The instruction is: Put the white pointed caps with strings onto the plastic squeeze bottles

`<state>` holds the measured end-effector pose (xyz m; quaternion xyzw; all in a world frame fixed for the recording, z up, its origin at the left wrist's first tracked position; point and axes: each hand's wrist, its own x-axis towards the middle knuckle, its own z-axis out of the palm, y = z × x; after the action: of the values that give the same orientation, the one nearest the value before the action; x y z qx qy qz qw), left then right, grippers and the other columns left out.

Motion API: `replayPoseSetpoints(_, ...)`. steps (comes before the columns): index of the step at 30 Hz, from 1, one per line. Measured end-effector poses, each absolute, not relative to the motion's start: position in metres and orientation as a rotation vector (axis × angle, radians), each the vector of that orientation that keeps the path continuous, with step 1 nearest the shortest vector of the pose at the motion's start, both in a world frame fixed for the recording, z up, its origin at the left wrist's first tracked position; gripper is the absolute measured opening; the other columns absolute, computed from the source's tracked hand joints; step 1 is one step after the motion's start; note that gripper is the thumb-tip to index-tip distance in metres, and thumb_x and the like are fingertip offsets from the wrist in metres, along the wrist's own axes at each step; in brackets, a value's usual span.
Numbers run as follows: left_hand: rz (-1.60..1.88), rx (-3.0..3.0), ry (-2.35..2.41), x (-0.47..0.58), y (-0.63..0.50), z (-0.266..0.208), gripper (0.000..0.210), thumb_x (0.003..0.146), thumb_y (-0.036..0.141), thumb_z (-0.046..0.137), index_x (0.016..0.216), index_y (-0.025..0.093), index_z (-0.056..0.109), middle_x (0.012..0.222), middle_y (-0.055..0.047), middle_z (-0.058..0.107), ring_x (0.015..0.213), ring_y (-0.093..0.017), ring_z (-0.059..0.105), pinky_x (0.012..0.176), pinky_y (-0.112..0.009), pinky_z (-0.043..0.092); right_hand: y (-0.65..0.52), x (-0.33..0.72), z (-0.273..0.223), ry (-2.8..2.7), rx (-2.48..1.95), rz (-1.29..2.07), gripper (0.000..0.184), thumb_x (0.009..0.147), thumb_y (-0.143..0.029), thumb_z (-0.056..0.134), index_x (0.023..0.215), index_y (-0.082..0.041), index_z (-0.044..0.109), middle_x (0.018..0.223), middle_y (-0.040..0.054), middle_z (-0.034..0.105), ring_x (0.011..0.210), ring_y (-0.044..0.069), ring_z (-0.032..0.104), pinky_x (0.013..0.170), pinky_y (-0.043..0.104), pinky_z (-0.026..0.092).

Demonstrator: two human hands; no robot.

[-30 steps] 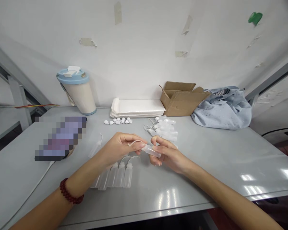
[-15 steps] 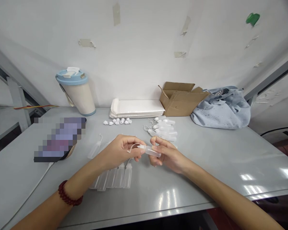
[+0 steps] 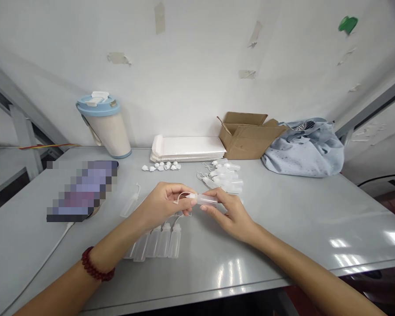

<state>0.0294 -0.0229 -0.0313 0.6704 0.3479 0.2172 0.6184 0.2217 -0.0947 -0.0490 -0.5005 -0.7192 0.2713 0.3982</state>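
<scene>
My left hand [image 3: 171,204] is closed in a pinch on the white nozzle end of a small translucent plastic dropper bottle [image 3: 206,200]. A thin white strap curls back from that end over my fingers. My right hand [image 3: 232,215] is at the bottle's base end, its index finger along the upper side and its thumb just below. The bottle lies nearly level between both hands. Below my left hand, several similar bottles [image 3: 164,243] lie in a row, partly hidden by my wrist. Another bottle [image 3: 131,205] lies left of my left hand.
Several white caps [image 3: 161,166] lie before a stack of white padded envelopes [image 3: 191,147]. More bottles [image 3: 228,177] are piled beyond my right hand. An open cardboard box [image 3: 252,140], bunched blue cloth [image 3: 306,151], a tumbler [image 3: 107,127] and a cabled phone [image 3: 84,191] stand or lie around.
My right thumb has moved down off the bottle's side, and the fingers have shifted up along it. Both hands and the bottle have risen slightly in view; the left pinch stays.
</scene>
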Motion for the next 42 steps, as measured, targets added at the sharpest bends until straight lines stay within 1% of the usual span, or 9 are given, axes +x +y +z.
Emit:
replayPoseSetpoints(5,0.497,1.556,0.741,0.030,-0.024,-0.031,0.016,0.077,0.029,0.069,0.091,0.020,0.072,0.062,0.005,0.060,0.061,-0.010,0.057,0.065,-0.024,0.047,-0.094,0.224,-0.046,-1.706,-1.312,0.915,0.021,0.090,-0.035,0.050,0.088,-0.016,0.060,0.054,-0.0029,0.054,0.050,0.012,0.052,0.051,0.023,0.039)
replayPoseSetpoints(9,0.495,1.536,0.775,0.032,-0.025,-0.029,0.017,0.078,0.033,0.068,0.088,0.019,0.071,0.065,0.003,0.062,0.062,-0.011,0.058,0.064,-0.024,0.048,-0.093,0.224,-0.046,-1.593,-1.239,1.069,0.023,0.091,-0.035,0.048,0.089,-0.016,0.060,0.055,-0.0035,0.054,0.046,0.010,0.051,0.050,0.022,0.040)
replayPoseSetpoints(14,0.387,1.487,0.786,0.033,-0.026,-0.028,0.038,0.086,0.047,0.054,0.072,0.015,0.067,0.071,-0.002,0.064,0.061,-0.012,0.058,0.060,-0.024,0.047,-0.094,0.223,-0.048,-1.680,-1.235,0.858,0.019,0.090,-0.030,0.051,0.098,-0.016,0.060,0.069,-0.0001,0.059,0.058,0.011,0.053,0.055,0.023,0.042)
replayPoseSetpoints(18,0.299,1.476,0.774,0.033,-0.026,-0.028,0.042,0.088,0.050,0.049,0.069,0.015,0.063,0.060,0.000,0.059,0.051,-0.011,0.054,0.051,-0.023,0.043,-0.095,0.224,-0.049,-1.775,-1.270,0.699,0.020,0.090,-0.030,0.051,0.102,-0.016,0.060,0.070,0.0005,0.060,0.060,0.012,0.053,0.055,0.023,0.040)
replayPoseSetpoints(24,0.434,1.816,0.819,0.034,-0.033,-0.026,0.038,0.090,0.040,0.047,0.063,0.015,0.059,0.055,0.002,0.056,0.052,-0.010,0.051,0.050,-0.021,0.038,-0.095,0.225,-0.048,-1.733,-1.268,0.721,0.021,0.090,-0.032,0.051,0.090,-0.015,0.062,0.061,-0.0022,0.052,0.054,0.010,0.045,0.051,0.022,0.035)
replayPoseSetpoints(29,0.670,2.161,0.733,0.037,-0.039,-0.031,0.017,0.087,0.022,0.052,0.077,0.016,0.064,0.067,0.001,0.060,0.062,-0.012,0.052,0.058,-0.023,0.040,-0.093,0.224,-0.049,-1.446,-1.290,1.106,0.033,0.088,-0.045,0.050,0.073,-0.016,0.056,0.046,-0.0073,0.038,0.040,0.007,0.035,0.042,0.021,0.028)
replayPoseSetpoints(35,0.840,2.364,0.638,0.041,-0.043,-0.039,0.014,0.087,0.015,0.050,0.090,0.016,0.063,0.073,-0.001,0.061,0.063,-0.012,0.051,0.060,-0.024,0.040,-0.087,0.221,-0.050,-1.243,-1.260,1.354,0.046,0.086,-0.054,0.048,0.056,-0.019,0.041,0.040,-0.0107,0.024,0.033,0.006,0.030,0.040,0.023,0.033)
replayPoseSetpoints(39,0.696,2.261,0.712,0.042,-0.043,-0.034,0.013,0.087,0.022,0.052,0.086,0.018,0.064,0.075,-0.001,0.062,0.066,-0.013,0.053,0.063,-0.024,0.042,-0.088,0.220,-0.049,-1.293,-1.292,1.241,0.045,0.088,-0.053,0.046,0.061,-0.018,0.047,0.043,-0.0092,0.028,0.037,0.007,0.031,0.041,0.023,0.031)
replayPoseSetpoints(42,0.544,2.133,0.767,0.042,-0.043,-0.030,0.026,0.090,0.033,0.047,0.075,0.018,0.063,0.067,0.001,0.059,0.062,-0.013,0.053,0.057,-0.023,0.041,-0.090,0.221,-0.048,-1.400,-1.314,1.080,0.043,0.091,-0.049,0.044,0.061,-0.018,0.048,0.046,-0.0063,0.036,0.041,0.008,0.037,0.045,0.023,0.033)
